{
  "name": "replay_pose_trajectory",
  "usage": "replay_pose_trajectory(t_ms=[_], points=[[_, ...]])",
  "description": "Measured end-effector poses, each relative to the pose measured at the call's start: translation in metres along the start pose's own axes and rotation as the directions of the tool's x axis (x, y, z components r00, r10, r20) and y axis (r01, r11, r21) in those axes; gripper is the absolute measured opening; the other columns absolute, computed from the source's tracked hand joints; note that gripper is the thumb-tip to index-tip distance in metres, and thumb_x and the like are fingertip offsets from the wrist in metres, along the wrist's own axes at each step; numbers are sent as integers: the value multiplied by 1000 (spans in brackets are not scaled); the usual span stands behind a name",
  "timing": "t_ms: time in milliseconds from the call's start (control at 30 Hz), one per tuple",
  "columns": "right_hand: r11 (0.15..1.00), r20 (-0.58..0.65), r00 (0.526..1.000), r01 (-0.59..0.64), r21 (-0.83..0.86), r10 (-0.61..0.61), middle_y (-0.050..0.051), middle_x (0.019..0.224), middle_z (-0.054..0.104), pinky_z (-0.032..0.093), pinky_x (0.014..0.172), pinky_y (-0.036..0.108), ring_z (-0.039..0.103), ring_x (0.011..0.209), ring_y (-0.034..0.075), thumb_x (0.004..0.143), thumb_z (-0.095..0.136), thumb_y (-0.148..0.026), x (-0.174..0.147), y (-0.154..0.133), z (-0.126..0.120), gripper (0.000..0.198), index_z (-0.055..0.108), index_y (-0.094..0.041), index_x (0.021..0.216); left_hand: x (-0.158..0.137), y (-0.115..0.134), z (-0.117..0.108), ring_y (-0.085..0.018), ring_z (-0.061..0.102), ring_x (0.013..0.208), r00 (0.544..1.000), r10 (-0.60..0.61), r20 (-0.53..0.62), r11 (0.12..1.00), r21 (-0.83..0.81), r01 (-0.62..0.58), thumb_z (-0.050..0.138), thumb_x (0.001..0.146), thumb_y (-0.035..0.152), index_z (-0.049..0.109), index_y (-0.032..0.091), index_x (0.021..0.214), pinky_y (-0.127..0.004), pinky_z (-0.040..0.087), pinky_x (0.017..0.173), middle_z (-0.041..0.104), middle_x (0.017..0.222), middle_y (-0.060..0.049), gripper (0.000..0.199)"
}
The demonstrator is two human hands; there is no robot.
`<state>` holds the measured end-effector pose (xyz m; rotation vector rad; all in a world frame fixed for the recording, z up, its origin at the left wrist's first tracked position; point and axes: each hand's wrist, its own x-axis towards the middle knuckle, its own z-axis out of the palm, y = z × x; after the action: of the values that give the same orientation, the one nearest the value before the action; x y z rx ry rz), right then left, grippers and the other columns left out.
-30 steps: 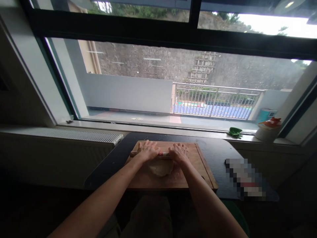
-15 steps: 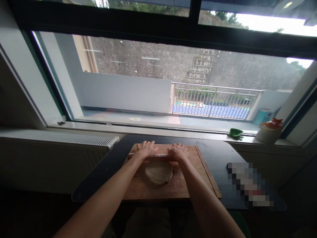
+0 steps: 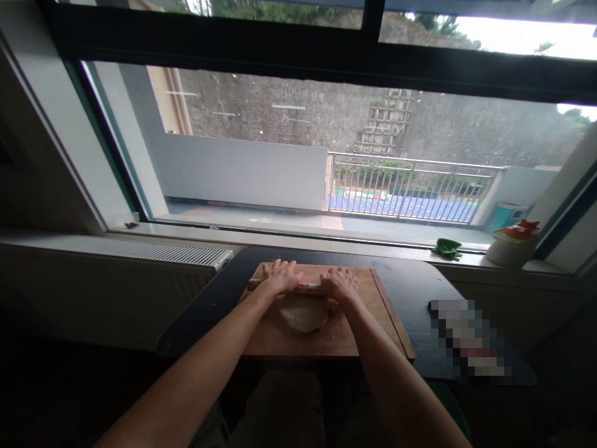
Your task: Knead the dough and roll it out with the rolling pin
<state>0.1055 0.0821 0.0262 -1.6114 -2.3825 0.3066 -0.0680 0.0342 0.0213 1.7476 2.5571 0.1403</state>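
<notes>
Rolling pin (image 3: 311, 289), one: crosswise at centre frame, printed middle showing. Left hand (image 3: 281, 277) and right hand (image 3: 340, 284): palms down over it, fingers partly extended; whether they close round it cannot be told. Dough (image 3: 304, 314), pale, flattened: just below the pin, on a wooden board (image 3: 326, 343) atop the dark tabletop (image 3: 415, 289). Change: pin drawn slightly back within half a second, now at the dough's upper edge; contact there seems likely.

Cream dough (image 3: 304, 313), brown board (image 3: 375, 298), black table (image 3: 420, 287), rolling pin (image 3: 311, 288) with red-marked white middle.
</notes>
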Motion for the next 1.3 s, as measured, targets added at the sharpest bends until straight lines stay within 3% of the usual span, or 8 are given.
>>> replay_pose_trajectory(t_ms=[200,333,567,867,1300], points=[[1000,23,1000,-13,-11,14,14,117,55,32,93,47,45,111,32,81,37,-42,33,0,4,45,63,-17,108,34,-1,0,-31,23,134,997,-43,57,999,-27,45,31,79,55,35,23,137,-60,16,104,36,143,-10,66],[1000,14,1000,-23,-21,24,15,119,53,29,95,49,42,115,33,80,38,-43,35,1,6,46,61,-16,109,42,0,0,-31,25,134,997,-33,69,999,-9,33,33,78,54,37,24,136,-61,17,104,39,142,-10,65],[1000,-68,998,19,6,-18,13,131,44,25,99,47,33,124,30,85,31,-36,-3,2,6,43,57,-19,115,15,1,-5,-32,18,136,996,8,89,1000,1,-8,26,79,61,37,26,136,-60,12,105,33,145,-8,68],[996,-265,960,79,-49,-89,10,133,44,16,104,42,29,127,26,86,34,-33,-37,1,14,40,55,-22,118,-12,-2,-1,-32,30,130,997,72,-13,997,40,-71,26,82,57,48,26,126,-57,15,104,45,137,-7,58],[999,-96,995,38,-2,-38,8,123,49,28,95,39,37,116,25,87,30,-37,6,6,9,39,54,-24,116,16,7,-9,-32,22,134,999,27,18,999,38,-28,26,81,60,38,26,136,-62,14,103,37,143,-9,66]])
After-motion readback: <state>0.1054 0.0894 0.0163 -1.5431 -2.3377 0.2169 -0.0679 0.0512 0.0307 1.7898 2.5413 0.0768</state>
